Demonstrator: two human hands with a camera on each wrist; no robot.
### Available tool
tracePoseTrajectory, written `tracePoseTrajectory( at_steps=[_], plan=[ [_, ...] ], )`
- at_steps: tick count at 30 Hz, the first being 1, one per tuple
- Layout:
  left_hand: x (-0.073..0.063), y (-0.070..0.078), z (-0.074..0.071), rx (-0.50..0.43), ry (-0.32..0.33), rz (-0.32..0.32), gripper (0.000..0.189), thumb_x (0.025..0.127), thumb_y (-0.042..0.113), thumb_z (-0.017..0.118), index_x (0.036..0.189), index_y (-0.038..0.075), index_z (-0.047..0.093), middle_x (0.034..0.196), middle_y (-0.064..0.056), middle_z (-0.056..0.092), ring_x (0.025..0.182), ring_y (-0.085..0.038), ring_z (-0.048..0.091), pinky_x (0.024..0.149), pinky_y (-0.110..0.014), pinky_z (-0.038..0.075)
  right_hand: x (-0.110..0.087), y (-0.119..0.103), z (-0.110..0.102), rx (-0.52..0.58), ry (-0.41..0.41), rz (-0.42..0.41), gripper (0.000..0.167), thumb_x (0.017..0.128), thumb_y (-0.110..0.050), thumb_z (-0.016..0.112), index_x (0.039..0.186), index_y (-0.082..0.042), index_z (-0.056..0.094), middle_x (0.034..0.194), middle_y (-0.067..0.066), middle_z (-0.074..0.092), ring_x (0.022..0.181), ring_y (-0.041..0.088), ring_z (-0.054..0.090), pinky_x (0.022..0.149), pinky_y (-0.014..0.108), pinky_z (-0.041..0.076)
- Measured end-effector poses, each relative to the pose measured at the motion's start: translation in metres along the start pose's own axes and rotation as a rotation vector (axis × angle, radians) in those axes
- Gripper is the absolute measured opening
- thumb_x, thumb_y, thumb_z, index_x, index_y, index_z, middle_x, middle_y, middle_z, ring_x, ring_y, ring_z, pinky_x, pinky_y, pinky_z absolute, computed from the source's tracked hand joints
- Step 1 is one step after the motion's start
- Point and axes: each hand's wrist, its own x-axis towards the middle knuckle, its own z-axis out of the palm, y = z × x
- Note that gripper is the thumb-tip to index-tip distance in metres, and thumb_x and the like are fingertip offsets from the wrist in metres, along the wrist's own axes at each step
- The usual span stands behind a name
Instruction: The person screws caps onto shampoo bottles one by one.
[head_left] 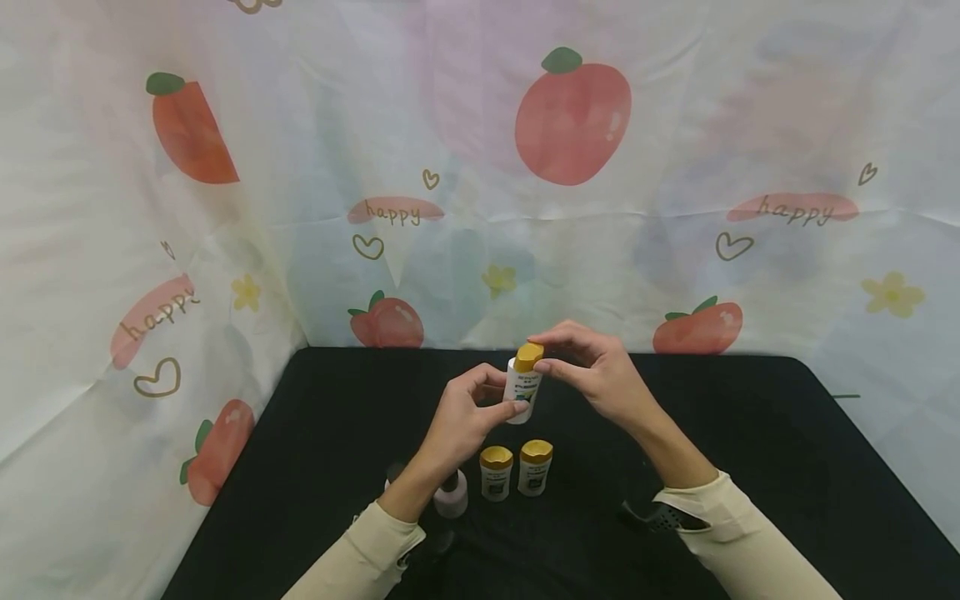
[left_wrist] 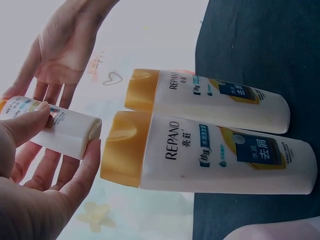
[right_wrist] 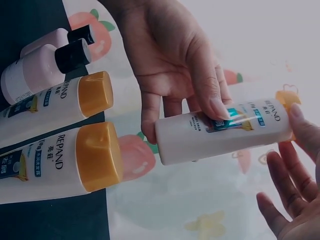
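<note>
A white shampoo bottle [head_left: 521, 387] with a gold cap is held above the table, tilted slightly. My left hand [head_left: 463, 415] grips its body, thumb across the front label and fingers behind. At the top, the thumb and fingertips of my right hand [head_left: 596, 377] pinch the gold cap [head_left: 529, 356]. Two matching shampoo bottles, a left one [head_left: 496, 482] and a right one [head_left: 533, 478], stand upright side by side below the hands. The left wrist view shows "REPAND" on their labels [left_wrist: 172, 141]. Whether the held bottle's cap is loose cannot be seen.
A pink bottle [head_left: 451, 497] with a black cap stands left of the shampoo bottles, beside my left forearm. Another pink bottle [right_wrist: 47, 41] is partly hidden behind it. The black tabletop [head_left: 337, 417] ends at a patterned cloth backdrop [head_left: 480, 167].
</note>
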Motion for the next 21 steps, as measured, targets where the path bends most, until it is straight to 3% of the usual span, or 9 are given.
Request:
tracePoseTrajectory(
  at_steps=[4, 21],
  plan=[
    [0.0001, 0.0001, -0.0011, 0.0, 0.001, -0.002, 0.023, 0.09, 0.016, 0.08, 0.109, 0.014, 0.068, 0.113, -0.002, 0.07, 0.105, -0.018, 0.07, 0.088, -0.039, 0.058, 0.0001, -0.0002, -0.0006, 0.005, -0.001, 0.001, 0.033, 0.094, 0.0, 0.07, 0.125, -0.011, 0.07, 0.117, 0.005, 0.065, 0.11, 0.019, 0.065, 0.101, 0.036, 0.052],
    [-0.0001, -0.0009, -0.0016, -0.001, 0.019, -0.017, 0.023, 0.09, 0.017, 0.08, 0.11, 0.013, 0.068, 0.114, -0.003, 0.07, 0.104, -0.019, 0.069, 0.088, -0.04, 0.058, 0.0001, -0.0004, -0.0052, -0.001, 0.004, -0.021, 0.03, 0.094, 0.003, 0.069, 0.122, -0.008, 0.072, 0.113, 0.006, 0.067, 0.106, 0.019, 0.064, 0.095, 0.029, 0.054]
  ],
)
